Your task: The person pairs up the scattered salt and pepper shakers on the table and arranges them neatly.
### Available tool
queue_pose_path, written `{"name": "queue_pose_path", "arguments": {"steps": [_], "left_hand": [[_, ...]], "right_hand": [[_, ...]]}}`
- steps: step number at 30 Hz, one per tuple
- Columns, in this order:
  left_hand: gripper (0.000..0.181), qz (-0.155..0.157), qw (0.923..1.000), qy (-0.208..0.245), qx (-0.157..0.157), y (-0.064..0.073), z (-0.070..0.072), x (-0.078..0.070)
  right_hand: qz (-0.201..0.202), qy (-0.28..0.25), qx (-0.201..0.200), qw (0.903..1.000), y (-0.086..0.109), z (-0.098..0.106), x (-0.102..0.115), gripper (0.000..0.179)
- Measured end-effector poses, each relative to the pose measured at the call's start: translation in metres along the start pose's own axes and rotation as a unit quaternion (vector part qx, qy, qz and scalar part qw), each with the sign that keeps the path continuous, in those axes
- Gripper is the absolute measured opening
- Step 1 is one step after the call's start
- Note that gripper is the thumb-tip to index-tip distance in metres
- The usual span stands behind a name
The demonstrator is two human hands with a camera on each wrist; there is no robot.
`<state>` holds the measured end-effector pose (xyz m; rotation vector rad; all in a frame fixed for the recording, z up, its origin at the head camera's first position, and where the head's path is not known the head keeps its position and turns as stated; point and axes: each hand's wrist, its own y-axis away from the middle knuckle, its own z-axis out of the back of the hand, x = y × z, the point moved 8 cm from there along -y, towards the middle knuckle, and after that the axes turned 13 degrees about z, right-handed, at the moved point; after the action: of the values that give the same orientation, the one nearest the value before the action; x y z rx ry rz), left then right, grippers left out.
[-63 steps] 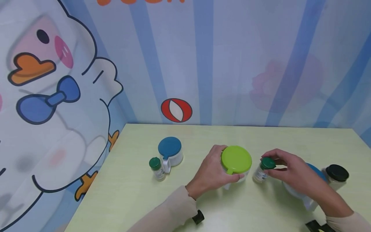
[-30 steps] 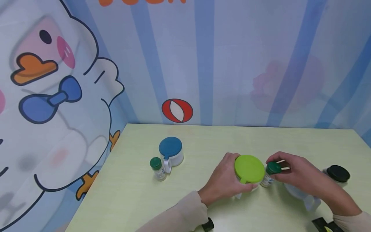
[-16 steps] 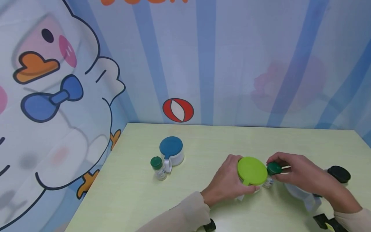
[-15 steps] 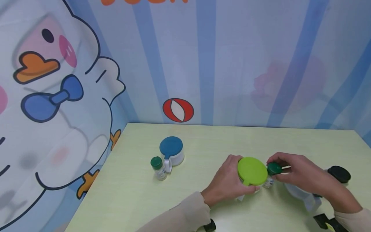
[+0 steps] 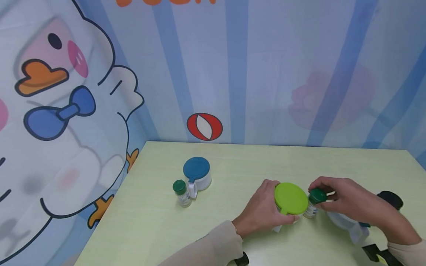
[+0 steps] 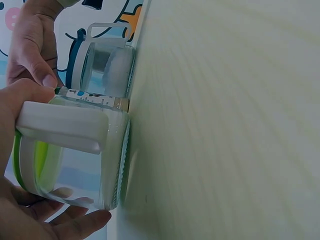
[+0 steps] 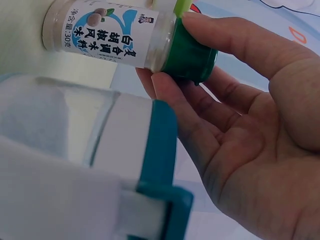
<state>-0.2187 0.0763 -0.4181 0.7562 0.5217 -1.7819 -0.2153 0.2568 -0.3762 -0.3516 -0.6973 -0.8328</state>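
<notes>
My left hand [image 5: 259, 208] grips a clear jar with a lime-green lid [image 5: 291, 198]; its white handle [image 6: 65, 125] shows in the left wrist view. The jar stands upright at the table, its base at or just above the surface. Right beside it, my right hand [image 5: 352, 203] pinches the dark green cap of a small spice bottle [image 7: 107, 35] between thumb and fingers. That bottle has a white label with Chinese print and pale contents. Close to the right hand stands a blue-lidded jar [image 7: 120, 145] with a white handle, partly hidden by the arm in the head view.
A black-lidded jar [image 5: 390, 199] stands at the far right, partly behind the right forearm. On the left stand another blue-lidded jar [image 5: 197, 169] and a second green-capped spice bottle [image 5: 182, 194]. A patterned backdrop [image 5: 263, 74] rises behind the pale table [image 5: 149, 229].
My left hand has brought the green-lidded jar rightward and nearer to me, up against the spice bottle. The right hand, still pinching the bottle's cap, has moved slightly right and nearer.
</notes>
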Motion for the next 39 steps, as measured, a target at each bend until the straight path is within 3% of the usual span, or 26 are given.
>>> {"name": "queue_pose_path", "arguments": {"steps": [10,15,21,29,34,39], "left_hand": [[0.084,0.026,0.9992,0.018,0.023,0.0028,-0.0064,0.0032],[0.092,0.035,0.9968,0.039,0.06,0.0046,-0.0059,0.0039],[0.089,0.01,0.9927,0.041,0.112,0.0059,-0.0034,0.0035],[0.088,-0.015,0.985,0.068,0.158,0.0082,-0.0034,0.0041],[0.084,-0.024,0.9817,0.087,0.168,0.0079,-0.0038,0.0049],[0.084,-0.018,0.9836,0.083,0.159,0.007,-0.0027,0.0056]], "right_hand": [[0.009,-0.006,0.002,0.9999,-0.0008,0.0003,-0.0004,0.041],[0.012,-0.013,0.006,0.9998,-0.0004,0.0005,-0.0021,0.044],[0.009,-0.013,0.009,0.9998,0.0017,0.0007,-0.0046,0.045],[0.01,-0.009,0.002,0.9999,0.0018,0.0002,-0.0034,0.043],[0.009,-0.009,0.002,0.9999,0.0018,-0.0001,-0.0034,0.042],[0.009,-0.013,0.005,0.9999,0.001,0.0009,-0.0047,0.042]]}}
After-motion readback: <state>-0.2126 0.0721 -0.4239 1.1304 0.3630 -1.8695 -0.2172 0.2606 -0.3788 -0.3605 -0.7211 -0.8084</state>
